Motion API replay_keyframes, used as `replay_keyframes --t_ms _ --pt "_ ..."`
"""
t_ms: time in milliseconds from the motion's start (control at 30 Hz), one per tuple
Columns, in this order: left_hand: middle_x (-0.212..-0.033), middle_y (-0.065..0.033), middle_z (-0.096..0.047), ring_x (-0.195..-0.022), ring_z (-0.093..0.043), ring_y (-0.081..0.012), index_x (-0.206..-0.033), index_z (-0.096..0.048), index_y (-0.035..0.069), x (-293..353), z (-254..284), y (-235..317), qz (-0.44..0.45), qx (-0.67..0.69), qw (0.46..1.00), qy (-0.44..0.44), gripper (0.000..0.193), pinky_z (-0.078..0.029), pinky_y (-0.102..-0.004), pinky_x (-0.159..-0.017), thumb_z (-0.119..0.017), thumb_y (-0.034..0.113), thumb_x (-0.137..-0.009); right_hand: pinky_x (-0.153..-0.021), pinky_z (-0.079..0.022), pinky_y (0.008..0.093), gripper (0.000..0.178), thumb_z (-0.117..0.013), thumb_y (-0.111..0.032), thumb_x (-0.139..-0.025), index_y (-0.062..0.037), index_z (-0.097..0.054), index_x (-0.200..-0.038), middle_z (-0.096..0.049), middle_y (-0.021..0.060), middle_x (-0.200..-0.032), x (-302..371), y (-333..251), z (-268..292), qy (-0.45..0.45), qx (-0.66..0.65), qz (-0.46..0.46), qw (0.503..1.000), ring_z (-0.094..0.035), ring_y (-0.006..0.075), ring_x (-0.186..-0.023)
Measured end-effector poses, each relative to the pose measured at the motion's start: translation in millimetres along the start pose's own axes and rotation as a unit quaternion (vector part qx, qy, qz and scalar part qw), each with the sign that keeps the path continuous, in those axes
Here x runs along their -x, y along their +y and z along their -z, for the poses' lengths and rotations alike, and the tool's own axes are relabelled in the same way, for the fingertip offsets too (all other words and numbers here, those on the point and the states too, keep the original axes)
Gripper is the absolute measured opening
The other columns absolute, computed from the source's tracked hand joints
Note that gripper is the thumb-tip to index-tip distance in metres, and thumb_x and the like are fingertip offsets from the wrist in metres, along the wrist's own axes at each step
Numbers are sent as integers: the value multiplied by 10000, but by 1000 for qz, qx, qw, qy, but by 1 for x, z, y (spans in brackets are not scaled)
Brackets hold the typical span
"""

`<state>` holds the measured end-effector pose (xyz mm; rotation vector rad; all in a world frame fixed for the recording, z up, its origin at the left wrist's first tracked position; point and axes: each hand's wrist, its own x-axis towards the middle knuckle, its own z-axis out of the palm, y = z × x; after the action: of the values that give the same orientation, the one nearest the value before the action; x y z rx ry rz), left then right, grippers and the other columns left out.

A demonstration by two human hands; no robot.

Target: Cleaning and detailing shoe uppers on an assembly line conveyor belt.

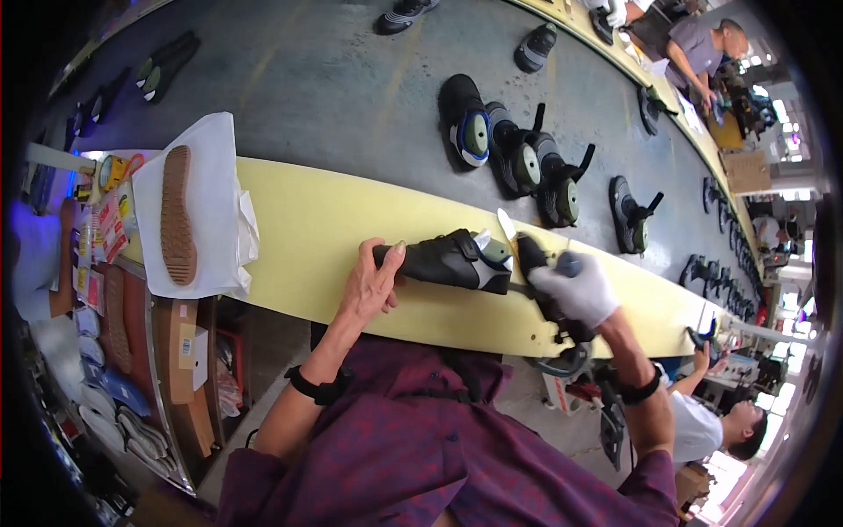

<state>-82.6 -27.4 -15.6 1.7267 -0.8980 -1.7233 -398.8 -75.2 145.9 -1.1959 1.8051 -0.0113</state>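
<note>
My bare left hand (373,279) grips the toe of a black shoe (450,261), which lies on its side on the pale yellow bench with its heel to the right. The heel end shows green and blue lining, with a strap across the top. My right hand (581,290), in a white glove, is closed around a dark rounded piece, blurred and partly hidden. Just left of the glove is a dark object (533,256), possibly another shoe. A thin, pale, blade-like piece (507,227) sticks up beside the shoe's heel. Dark metal parts (562,356) show below the glove at the bench edge.
Beyond the yellow bench (307,211) runs a dark green belt (342,97) carrying several black shoes (465,123). To the left, a brown sole (178,215) rests on white paper. Co-workers sit at the far right (698,53) and right (702,422).
</note>
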Motion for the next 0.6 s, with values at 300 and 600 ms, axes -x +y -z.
replay_keyframes --t_ms 300,600 --pt "-1183 -244 -623 -675 -711 -235 -1618 -294 -39 19 -9 -6 -36 109 993 -21 871 -604 -366 -615 -669 514 -1059 -725 -542 366 444 -831 -389 -872 31 -730 -974 -701 111 -775 -70 233 89 188 107 -2 976 -657 173 -739" --pt "-1254 -211 -648 -990 -728 -253 -1693 -164 -10 18 6 -9 -74 137 987 -43 851 -630 -381 -695 -650 347 -1092 -920 -565 442 473 -852 -141 -878 -30 -657 -1294 -717 189 -1115 -32 126 12 349 117 292 882 -704 365 -1033"
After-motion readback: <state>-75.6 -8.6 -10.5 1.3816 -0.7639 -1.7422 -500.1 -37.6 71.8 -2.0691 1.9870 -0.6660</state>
